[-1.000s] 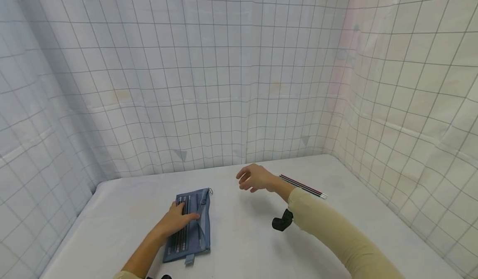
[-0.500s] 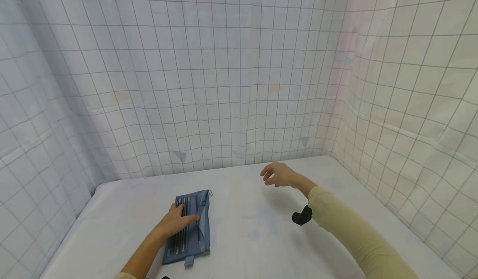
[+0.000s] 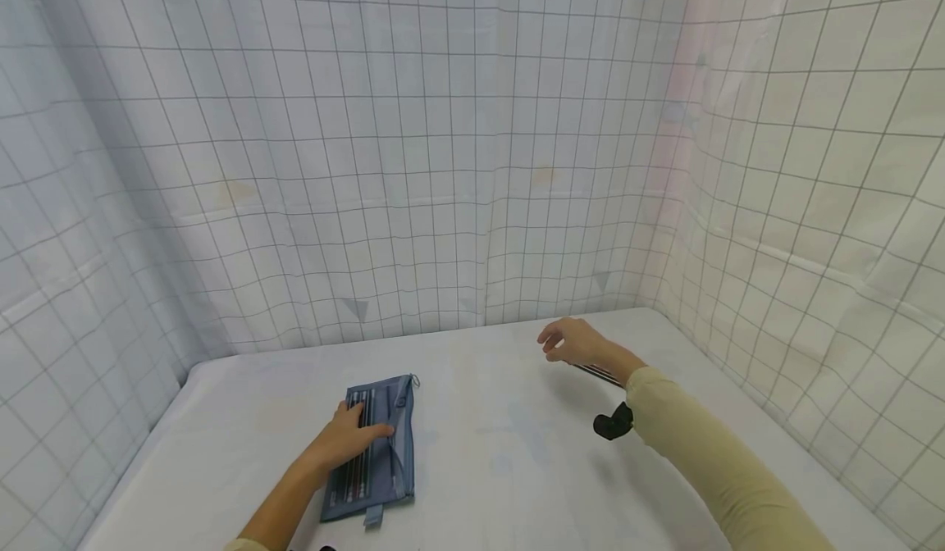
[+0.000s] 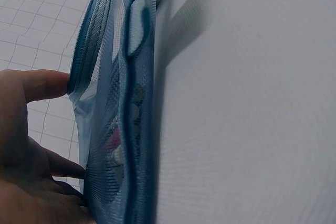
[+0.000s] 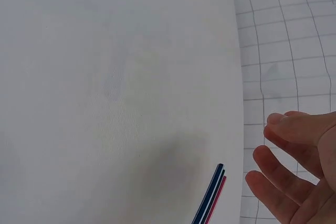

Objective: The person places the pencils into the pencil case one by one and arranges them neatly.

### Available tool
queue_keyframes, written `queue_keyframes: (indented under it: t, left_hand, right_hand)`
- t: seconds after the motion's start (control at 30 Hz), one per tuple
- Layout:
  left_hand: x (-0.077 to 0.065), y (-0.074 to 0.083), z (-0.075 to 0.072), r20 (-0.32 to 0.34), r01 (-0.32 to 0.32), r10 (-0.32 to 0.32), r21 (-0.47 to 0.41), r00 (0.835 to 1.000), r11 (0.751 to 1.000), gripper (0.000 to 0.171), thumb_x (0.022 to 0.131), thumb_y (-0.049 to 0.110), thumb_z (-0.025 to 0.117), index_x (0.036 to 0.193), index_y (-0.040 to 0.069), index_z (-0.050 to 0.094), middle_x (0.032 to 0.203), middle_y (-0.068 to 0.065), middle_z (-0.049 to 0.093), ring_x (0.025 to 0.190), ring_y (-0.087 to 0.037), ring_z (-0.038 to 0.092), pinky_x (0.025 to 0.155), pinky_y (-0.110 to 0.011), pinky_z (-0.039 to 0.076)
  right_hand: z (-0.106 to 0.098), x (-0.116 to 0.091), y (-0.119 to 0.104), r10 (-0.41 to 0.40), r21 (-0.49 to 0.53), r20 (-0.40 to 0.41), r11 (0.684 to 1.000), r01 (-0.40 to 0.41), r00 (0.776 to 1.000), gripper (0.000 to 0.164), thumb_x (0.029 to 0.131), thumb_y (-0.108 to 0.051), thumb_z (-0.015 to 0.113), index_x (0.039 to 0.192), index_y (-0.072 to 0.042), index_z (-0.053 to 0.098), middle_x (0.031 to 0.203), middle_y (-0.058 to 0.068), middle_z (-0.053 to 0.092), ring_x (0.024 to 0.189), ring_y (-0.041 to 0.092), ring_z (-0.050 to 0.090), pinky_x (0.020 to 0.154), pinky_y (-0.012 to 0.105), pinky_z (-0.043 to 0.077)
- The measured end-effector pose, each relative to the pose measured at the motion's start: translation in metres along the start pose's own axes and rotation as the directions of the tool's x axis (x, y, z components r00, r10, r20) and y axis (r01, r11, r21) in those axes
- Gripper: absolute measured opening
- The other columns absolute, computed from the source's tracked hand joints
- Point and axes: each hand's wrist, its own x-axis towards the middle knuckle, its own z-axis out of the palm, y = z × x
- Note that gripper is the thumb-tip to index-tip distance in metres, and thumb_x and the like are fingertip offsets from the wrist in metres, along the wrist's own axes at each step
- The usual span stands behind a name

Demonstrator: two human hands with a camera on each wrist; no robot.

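A blue mesh pencil case (image 3: 390,469) lies on the left of the table, several pencils (image 3: 358,481) showing through it. My left hand (image 3: 345,443) rests on it, fingers spread on the mesh and thumb toward the zipper side. In the left wrist view the thumb touches the zipper edge (image 4: 86,51). Over to the right, my right hand (image 3: 576,343) hovers above the table with loosely bent fingers and nothing in them. Beneath it lie loose dark and red pencils (image 5: 210,195), partly hidden by the hand and wrist in the head view.
A white cloth covers the table (image 3: 480,469). White grid-patterned curtains (image 3: 413,166) stand behind it and along both sides. A black wrist camera (image 3: 614,422) hangs below the right sleeve.
My right hand has moved rightward from mid-table to over the loose pencils, covering part of them. The left hand and the pencil case stay in place.
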Motion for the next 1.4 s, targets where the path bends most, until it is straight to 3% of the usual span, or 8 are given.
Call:
queue_keyframes:
  t: [0.17,0.37,0.8,1.0,1.4]
  left_hand:
    - [0.0,-0.001,0.0,0.001,0.002,-0.002,-0.004,1.0,1.0,0.102,0.095,0.05,0.067,0.153,-0.02,0.02,0.157,-0.048,-0.003,0.142,-0.068,0.007,0.111,-0.077,0.016]
    - [-0.001,0.0,-0.001,0.001,0.008,-0.008,-0.007,1.0,1.0,0.1,0.095,0.048,0.067,0.153,-0.02,0.021,0.157,-0.047,-0.003,0.142,-0.067,0.007,0.112,-0.076,0.016]
    - [-0.002,-0.002,-0.002,0.003,0.013,-0.013,-0.002,1.0,1.0,0.101,0.095,0.049,0.067,0.153,-0.02,0.021,0.157,-0.048,-0.003,0.142,-0.067,0.007,0.111,-0.076,0.017]
    - [0.0,0.0,-0.003,0.009,0.02,-0.02,-0.017,1.0,1.0,0.1,0.096,0.048,0.066,0.154,-0.019,0.02,0.158,-0.046,-0.003,0.143,-0.066,0.006,0.112,-0.076,0.016]
    - [0.001,0.0,-0.002,0.009,0.006,-0.006,-0.007,1.0,1.0,0.1,0.096,0.049,0.066,0.154,-0.019,0.021,0.159,-0.046,-0.003,0.144,-0.065,0.006,0.113,-0.075,0.015]
  right_hand:
    - [-0.003,-0.004,0.011,-0.03,-0.071,-0.004,0.997,0.03,1.0,0.028,0.094,-0.002,0.072,0.122,0.0,0.072,0.104,0.004,0.074,0.101,0.024,0.068,0.085,0.041,0.057]
    - [-0.004,-0.01,0.029,-0.03,-0.087,-0.033,0.996,0.028,0.999,0.03,0.092,0.001,0.072,0.122,0.004,0.07,0.106,0.009,0.073,0.102,0.028,0.067,0.085,0.041,0.057]
    - [0.005,-0.015,0.067,0.032,-0.179,-0.103,0.983,-0.05,0.994,0.026,0.09,0.001,0.07,0.116,0.001,0.073,0.104,0.007,0.072,0.103,0.03,0.066,0.091,0.049,0.054]
    - [0.012,-0.013,0.072,0.09,-0.199,-0.109,0.974,-0.111,0.99,0.025,0.089,0.001,0.072,0.114,0.0,0.074,0.105,0.007,0.071,0.105,0.031,0.065,0.094,0.05,0.053]
    - [0.017,-0.015,0.071,0.107,-0.231,-0.108,0.964,-0.129,0.988,0.021,0.092,-0.001,0.072,0.112,0.001,0.074,0.104,0.009,0.071,0.103,0.031,0.065,0.093,0.051,0.053]
